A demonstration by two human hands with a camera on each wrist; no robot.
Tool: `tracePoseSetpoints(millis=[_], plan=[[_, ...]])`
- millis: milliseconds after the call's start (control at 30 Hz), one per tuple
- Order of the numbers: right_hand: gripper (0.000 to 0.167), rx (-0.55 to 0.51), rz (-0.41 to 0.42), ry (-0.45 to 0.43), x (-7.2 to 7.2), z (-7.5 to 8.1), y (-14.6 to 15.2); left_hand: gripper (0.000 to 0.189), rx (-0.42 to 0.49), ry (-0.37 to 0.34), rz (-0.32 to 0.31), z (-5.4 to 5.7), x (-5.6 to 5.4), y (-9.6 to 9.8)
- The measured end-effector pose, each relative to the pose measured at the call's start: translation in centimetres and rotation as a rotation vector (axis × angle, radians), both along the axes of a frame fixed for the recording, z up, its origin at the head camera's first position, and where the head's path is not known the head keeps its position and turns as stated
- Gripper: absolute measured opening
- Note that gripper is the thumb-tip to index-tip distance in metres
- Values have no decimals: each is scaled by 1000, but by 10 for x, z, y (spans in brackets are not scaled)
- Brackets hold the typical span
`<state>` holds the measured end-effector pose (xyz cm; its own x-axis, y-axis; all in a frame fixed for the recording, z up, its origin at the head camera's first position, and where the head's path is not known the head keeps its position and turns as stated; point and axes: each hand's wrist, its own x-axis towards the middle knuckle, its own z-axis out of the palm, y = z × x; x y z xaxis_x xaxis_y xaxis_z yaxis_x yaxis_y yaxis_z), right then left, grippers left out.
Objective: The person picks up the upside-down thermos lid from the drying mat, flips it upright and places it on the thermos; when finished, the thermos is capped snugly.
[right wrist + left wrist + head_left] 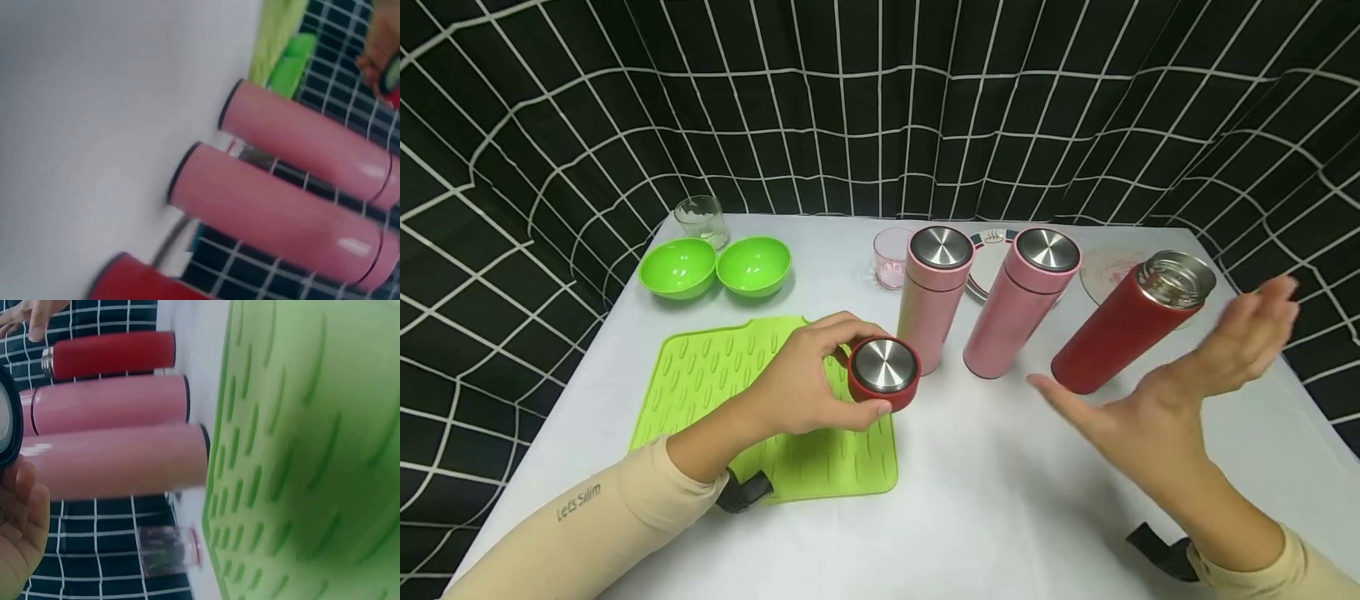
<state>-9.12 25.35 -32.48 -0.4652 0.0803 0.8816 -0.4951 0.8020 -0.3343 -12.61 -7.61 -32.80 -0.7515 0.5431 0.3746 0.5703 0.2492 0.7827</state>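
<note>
My left hand (pixel 820 375) grips a red flask lid (pixel 886 375) with a shiny steel top, held over the right part of the green drying mat (pixel 700 367). My right hand (pixel 1180 408) is spread, thumb apart from the fingers, in front of the red flask (pixel 1120 333). That flask stands without a lid, its steel neck (pixel 1176 279) bare. Two pink flasks, one at the left (pixel 932 308) and one at the right (pixel 1018 308), stand between the hands with their lids on. The left wrist view shows the lid's dark-rimmed underside (pixel 7 419) by my fingers.
Two green bowls (pixel 679 268) (pixel 754 267) and a clear glass (pixel 702 221) are at the back left. Behind the pink flasks stand a pink glass (pixel 891 258) and a rimmed plate (pixel 988 258). A clear plate (pixel 1097 271) lies behind the red flask. A black grid curtain (pixel 880 108) surrounds the table.
</note>
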Motion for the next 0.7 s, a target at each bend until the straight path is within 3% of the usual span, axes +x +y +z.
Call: tracePoseSetpoints(millis=[133, 233, 300, 367, 433, 500, 633, 700], plan=[[135, -373, -115, -446, 2, 0, 29, 53, 16, 4, 53, 2, -7, -7], [132, -661, -114, -763, -4, -17, 41, 54, 17, 4, 71, 3, -10, -9], [121, -769, -47, -927, -10, -31, 48, 54, 11, 7, 77, 6, -12, -9], [106, -851, 91, -997, -17, -43, 57, 55, 8, 8, 80, 8, -13, -9], [89, -866, 195, -1026, -22, -50, 67, 55, 13, 4, 79, 10, -13, -9], [76, -820, 248, -1060, -25, -53, 74, 55, 23, 1, 81, 11, -12, -9], [71, -498, 263, -1137, -21, -52, 72, 52, 46, -11, 88, 12, -7, -12], [67, -352, 329, -1130, -16, -51, 63, 53, 53, -1, 88, 14, -5, -13]])
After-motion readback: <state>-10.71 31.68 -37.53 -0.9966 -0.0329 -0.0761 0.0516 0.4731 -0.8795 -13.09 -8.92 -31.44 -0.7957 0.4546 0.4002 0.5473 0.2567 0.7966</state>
